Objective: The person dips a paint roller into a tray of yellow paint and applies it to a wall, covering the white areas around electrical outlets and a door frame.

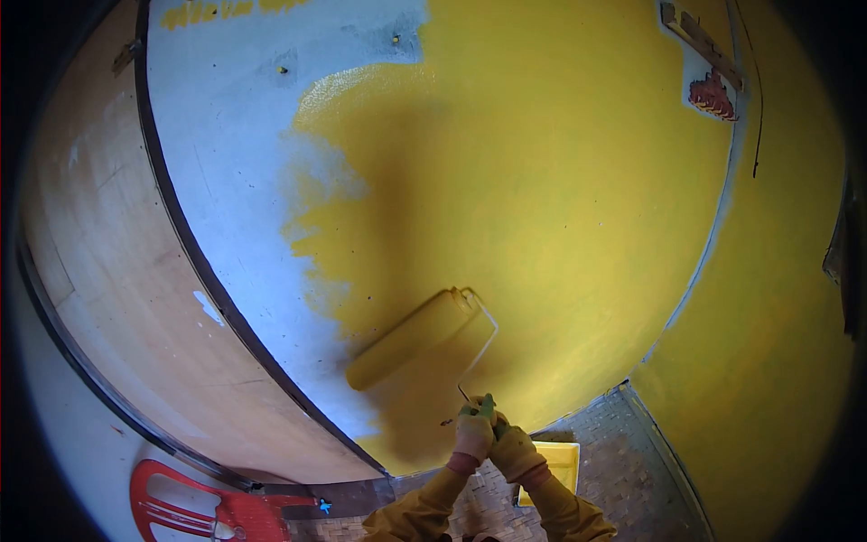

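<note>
Paint tray (pixel 562 462) sits on the floor below, yellow inside. My left hand (pixel 473 435) and right hand (pixel 515 450), gloved, both clasp the roller (pixel 411 339) handle, arms raised, its sleeve pressed against the yellow wall (pixel 542 181).

Wet yellow paint on the wall (pixel 560 181) looks glossy, the bare grey part matt. Roller (pixel 411 339) sleeve is fuzzy, its frame thin metal. Door (pixel 135 298) is plain wood, floor (pixel 623 452) rough brick.
</note>
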The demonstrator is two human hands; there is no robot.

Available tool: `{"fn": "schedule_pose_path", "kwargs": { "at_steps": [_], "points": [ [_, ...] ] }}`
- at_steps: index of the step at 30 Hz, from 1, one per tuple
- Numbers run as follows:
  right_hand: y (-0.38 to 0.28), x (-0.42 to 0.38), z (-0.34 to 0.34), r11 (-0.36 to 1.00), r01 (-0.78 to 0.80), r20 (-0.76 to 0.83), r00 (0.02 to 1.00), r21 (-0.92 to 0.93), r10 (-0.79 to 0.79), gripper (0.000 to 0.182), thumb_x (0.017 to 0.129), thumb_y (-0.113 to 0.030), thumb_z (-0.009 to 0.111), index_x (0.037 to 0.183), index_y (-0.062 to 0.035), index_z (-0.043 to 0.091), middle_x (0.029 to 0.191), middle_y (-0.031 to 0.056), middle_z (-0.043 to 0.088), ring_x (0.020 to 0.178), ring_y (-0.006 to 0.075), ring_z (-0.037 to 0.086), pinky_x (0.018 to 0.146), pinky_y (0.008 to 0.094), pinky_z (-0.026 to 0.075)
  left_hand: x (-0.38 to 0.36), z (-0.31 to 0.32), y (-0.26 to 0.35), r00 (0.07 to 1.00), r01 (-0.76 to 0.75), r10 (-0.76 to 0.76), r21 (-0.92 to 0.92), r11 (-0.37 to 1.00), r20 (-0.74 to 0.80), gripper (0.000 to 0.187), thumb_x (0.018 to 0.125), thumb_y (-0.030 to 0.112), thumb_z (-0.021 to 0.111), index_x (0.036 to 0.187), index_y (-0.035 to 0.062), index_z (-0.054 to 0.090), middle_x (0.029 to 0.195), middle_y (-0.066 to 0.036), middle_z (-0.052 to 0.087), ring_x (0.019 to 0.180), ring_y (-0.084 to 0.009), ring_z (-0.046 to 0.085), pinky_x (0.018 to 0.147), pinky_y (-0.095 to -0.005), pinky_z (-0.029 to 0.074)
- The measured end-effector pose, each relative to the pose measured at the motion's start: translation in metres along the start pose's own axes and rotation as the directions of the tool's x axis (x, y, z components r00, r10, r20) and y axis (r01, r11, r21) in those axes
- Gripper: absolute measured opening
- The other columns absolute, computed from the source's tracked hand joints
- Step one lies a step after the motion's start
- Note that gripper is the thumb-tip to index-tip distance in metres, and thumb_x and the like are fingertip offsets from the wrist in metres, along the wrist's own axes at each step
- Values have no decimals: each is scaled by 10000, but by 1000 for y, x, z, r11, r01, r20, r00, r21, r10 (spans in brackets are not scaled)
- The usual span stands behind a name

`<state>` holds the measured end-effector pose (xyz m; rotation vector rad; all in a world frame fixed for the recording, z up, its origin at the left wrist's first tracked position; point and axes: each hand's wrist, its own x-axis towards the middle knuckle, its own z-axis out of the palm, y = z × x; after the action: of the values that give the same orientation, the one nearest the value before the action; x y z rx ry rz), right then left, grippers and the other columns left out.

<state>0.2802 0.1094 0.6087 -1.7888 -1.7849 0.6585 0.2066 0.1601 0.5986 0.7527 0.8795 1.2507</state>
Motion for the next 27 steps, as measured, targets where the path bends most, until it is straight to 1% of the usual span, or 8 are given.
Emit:
{"fn": "schedule_pose_path", "kwargs": {
  "at_steps": [7, 10, 14, 17, 20, 22, 24, 27],
  "points": [
    [4, -6, 41, 976, 84, -94, 993, 199, -66, 394, 735, -293, 525, 1031, -66, 397, 763, 201, 569, 713, 365, 551, 599, 421, 442, -10, -20, 6, 995, 68, -57, 144, 987, -82, 182, 806, 182, 519, 742, 14, 484, 522, -37, 443, 437, -158, 468, 428, -280, 399],
    [-7, -1, 38, 990, 81, -98, 993, 118, -70, 405, 744, -311, 514, 1041, -71, 380, 776, 198, 568, 711, 370, 547, 593, 425, 435, -11, -16, 22, 994, 39, -23, 156, 987, -105, 189, 796, 193, 534, 740, 17, 495, 536, -40, 462, 437, -151, 461, 425, -277, 392],
    [-75, 6, -9, 985, 141, -118, 985, 97, -129, 391, 761, -310, 493, 1049, -70, 381, 792, 197, 566, 727, 368, 546, 592, 420, 434, -28, 4, 104, 981, -142, 170, 252, 957, -91, 178, 795, 184, 534, 732, 21, 498, 537, -39, 465, 456, -139, 463, 423, -271, 382],
    [-105, 14, -24, 870, 492, -392, 796, -25, -462, 309, 744, -119, 459, 1039, -41, 412, 919, 177, 469, 571, 332, 521, 488, 399, 425, -42, 19, 162, 965, -254, 232, 212, 944, 125, 166, 805, 184, 519, 757, 28, 491, 516, -17, 411, 460, -121, 419, 465, -272, 389],
    [-149, 21, -61, 825, 560, -499, 695, -78, -518, 290, 737, -112, 456, 1015, -35, 426, 889, 178, 485, 584, 315, 517, 460, 383, 414, -49, 39, 216, 867, -425, 373, 99, 900, 330, 194, 810, 229, 517, 770, 63, 426, 527, 1, 404, 478, -106, 424, 480, -250, 393],
    [-183, 32, -90, 893, 443, -526, 780, 79, -340, 280, 733, -81, 441, 1007, -25, 438, 856, 179, 493, 593, 302, 507, 457, 372, 412, -48, 57, 254, 765, -547, 510, -21, 837, 394, 203, 819, 252, 499, 806, 71, 409, 531, -3, 379, 486, -112, 402, 512, -263, 392],
    [-205, 55, -119, 732, 526, -564, 475, -433, -675, 295, 739, -57, 430, 1031, -19, 437, 842, 191, 498, 646, 300, 516, 491, 359, 424, -46, 78, 298, 751, -550, 497, -5, 835, 434, 230, 828, 282, 478, 821, 64, 403, 530, -7, 353, 479, -120, 378, 515, -275, 384],
    [-233, 92, -148, 682, 712, -663, 432, -165, -611, 233, 826, -177, 416, 1017, -47, 442, 812, 125, 503, 530, 256, 498, 466, 324, 421, -37, 101, 347, 768, -551, 483, 50, 833, 421, 416, 822, 397, 445, 846, -18, 442, 506, -13, 365, 465, -122, 385, 534, -273, 401]
  ]
}}
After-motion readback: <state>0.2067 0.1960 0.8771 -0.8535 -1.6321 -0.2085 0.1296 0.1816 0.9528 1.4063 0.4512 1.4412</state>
